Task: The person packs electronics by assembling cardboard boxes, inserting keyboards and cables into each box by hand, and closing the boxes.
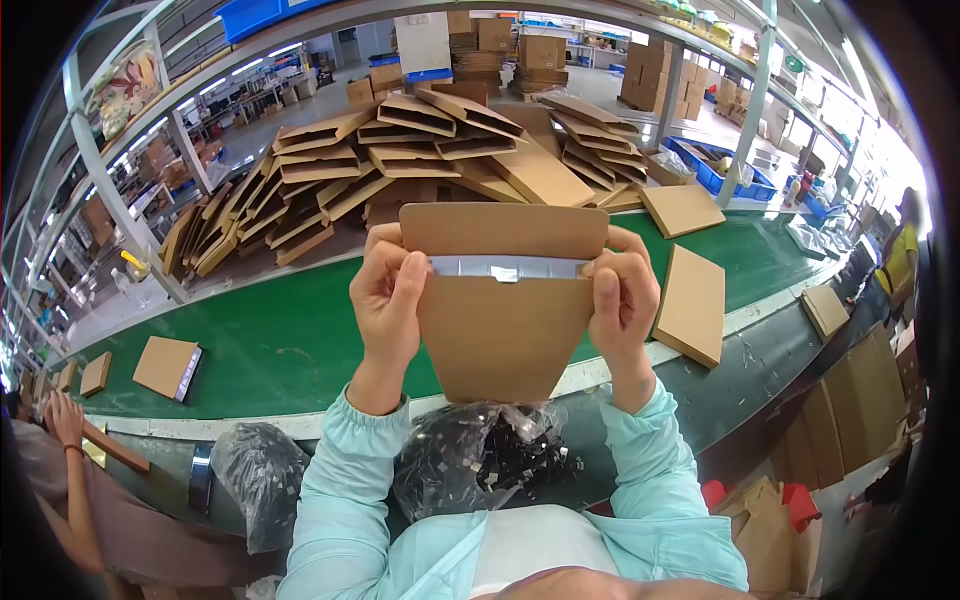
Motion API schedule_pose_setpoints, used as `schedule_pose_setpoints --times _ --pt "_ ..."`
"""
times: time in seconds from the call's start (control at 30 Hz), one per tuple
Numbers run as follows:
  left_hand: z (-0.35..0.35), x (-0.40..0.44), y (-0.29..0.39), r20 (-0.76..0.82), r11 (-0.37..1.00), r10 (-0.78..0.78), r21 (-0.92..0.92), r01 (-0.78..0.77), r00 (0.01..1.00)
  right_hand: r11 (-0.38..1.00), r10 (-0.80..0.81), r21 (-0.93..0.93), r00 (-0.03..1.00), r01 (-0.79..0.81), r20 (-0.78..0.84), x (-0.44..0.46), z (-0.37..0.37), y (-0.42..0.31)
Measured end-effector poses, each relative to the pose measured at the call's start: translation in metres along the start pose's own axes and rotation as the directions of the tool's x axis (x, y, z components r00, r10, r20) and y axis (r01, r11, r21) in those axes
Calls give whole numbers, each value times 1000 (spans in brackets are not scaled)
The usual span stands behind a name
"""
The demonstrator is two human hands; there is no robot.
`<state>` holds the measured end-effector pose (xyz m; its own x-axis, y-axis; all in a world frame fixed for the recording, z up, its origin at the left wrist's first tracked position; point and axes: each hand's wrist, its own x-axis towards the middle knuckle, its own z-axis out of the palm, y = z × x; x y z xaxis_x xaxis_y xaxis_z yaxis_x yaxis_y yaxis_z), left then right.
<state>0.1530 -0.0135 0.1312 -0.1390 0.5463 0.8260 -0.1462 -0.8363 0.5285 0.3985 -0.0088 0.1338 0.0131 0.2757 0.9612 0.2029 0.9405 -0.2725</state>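
Observation:
A flat brown cardboard box is held up in front of me, its top flap raised. Through the open slot below the flap a silvery-white strip shows inside. My left hand grips the box's upper left corner, thumb near the slot. At the upper right corner my right hand is closed on the same box. Below the box, near my body, lies a clear plastic bag with many small black pieces in it.
A green conveyor belt runs across, carrying several flat boxes, one a closed box at right. Beyond it rises a pile of flat cartons. Another plastic bag lies at left. A co-worker's hand is at far left.

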Motion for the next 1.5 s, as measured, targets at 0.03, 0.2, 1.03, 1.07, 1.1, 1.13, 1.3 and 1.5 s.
schedule_pose_setpoints --times 0.03,0.2,1.03,1.07,1.1,1.13,1.3,1.5 --pt "2 1 2 -3 996 -48 -78 47 999 999 44 21 999 -44 -9 0 1 -4" --pt "7 -7 9 -58 959 -158 -246 139 986 965 157 226 985 -137 -74 -4 11 -13" --pt "-16 30 56 410 899 -404 12 438 818 757 484 312 813 -574 323 22 -3 -47" --pt "-16 33 61 453 864 -464 41 502 762 754 491 295 802 -587 341 24 -3 -50" --pt "-20 35 56 486 920 -381 112 376 787 752 497 277 790 -598 359 26 -4 -53" --pt "-20 34 57 478 922 -380 124 367 792 750 503 259 779 -609 375 28 -4 -54" --pt "-16 25 57 416 926 -367 81 368 832 866 408 152 848 -477 338 24 -4 -51" --pt "-10 36 66 358 904 -427 206 376 831 774 538 92 727 -626 426 45 -13 -54"
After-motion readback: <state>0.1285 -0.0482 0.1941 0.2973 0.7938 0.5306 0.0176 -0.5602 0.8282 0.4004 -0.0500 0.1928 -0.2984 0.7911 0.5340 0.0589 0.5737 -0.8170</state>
